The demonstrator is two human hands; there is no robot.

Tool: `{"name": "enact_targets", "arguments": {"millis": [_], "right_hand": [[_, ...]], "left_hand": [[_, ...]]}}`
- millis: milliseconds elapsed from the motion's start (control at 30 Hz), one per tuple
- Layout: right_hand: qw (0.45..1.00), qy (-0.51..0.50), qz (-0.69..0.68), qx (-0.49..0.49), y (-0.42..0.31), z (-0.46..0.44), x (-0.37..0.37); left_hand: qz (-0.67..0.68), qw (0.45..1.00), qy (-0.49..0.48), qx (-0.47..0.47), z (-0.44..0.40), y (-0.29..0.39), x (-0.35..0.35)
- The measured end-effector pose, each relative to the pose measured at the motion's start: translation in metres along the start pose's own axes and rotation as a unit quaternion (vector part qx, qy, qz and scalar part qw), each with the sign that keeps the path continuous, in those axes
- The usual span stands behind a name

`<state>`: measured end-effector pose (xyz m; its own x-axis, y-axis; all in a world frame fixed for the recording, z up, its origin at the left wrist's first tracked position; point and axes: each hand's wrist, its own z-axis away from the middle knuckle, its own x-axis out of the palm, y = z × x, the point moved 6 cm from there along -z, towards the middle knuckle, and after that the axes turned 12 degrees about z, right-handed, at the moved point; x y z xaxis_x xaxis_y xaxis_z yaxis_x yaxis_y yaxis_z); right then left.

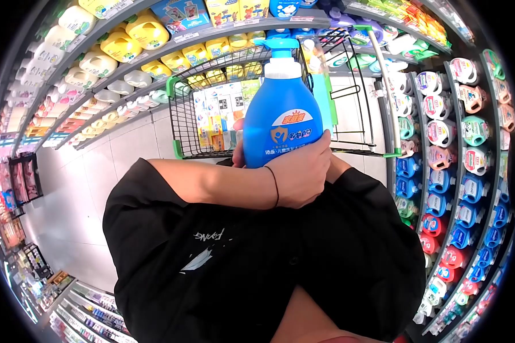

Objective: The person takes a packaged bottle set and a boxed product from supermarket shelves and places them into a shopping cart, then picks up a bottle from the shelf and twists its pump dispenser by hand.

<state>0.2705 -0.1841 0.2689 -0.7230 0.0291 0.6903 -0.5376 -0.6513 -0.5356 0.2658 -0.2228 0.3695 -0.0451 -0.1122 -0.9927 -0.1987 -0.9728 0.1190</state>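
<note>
A blue pump bottle [283, 108] with a white collar and a blue pump top stands upright in front of my chest, its printed label facing me. My left hand [300, 174], with a thin black band at the wrist, reaches across and is closed against the bottle's lower right side. Fingers of my right hand [238, 146] show at the bottle's left edge, pressed to it; the rest of that hand is hidden behind the bottle. Just beyond is a black wire shopping cart [180, 117] with green corners, holding several colourful packages [220, 114].
Shelves of yellow jugs [146, 30] and white bottles [77, 20] curve along the far and left sides. On the right, shelves hold blue, red and white detergent jugs [469, 188]. Pale floor tiles [77, 194] lie to the left. The cart's handle [390, 97] is at the right.
</note>
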Motion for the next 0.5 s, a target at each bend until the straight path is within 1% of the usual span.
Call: {"name": "enact_targets", "arguments": {"millis": [100, 133, 200, 300, 400, 500], "right_hand": [[0.999, 0.046, 0.020, 0.003, 0.002, -0.006, -0.002], [0.998, 0.034, 0.046, 0.001, 0.000, -0.005, 0.002], [0.995, 0.012, 0.096, -0.005, -0.007, 0.001, 0.010], [0.996, 0.022, 0.079, -0.015, 0.008, -0.010, -0.011], [0.992, 0.101, 0.070, -0.018, 0.022, -0.019, -0.027], [1.000, -0.029, -0.002, 0.002, 0.008, -0.001, -0.006]], "left_hand": [[-0.014, 0.999, -0.040, 0.007, 0.000, 0.002, -0.002], [-0.022, 0.998, -0.057, 0.010, 0.001, 0.003, 0.000], [-0.003, 0.999, -0.052, 0.010, 0.002, 0.002, 0.000], [0.023, 1.000, -0.016, 0.008, 0.003, 0.000, 0.007], [0.032, 0.999, 0.014, 0.009, 0.005, 0.000, 0.009], [0.043, 0.997, 0.055, 0.019, 0.009, 0.000, 0.009]]}}
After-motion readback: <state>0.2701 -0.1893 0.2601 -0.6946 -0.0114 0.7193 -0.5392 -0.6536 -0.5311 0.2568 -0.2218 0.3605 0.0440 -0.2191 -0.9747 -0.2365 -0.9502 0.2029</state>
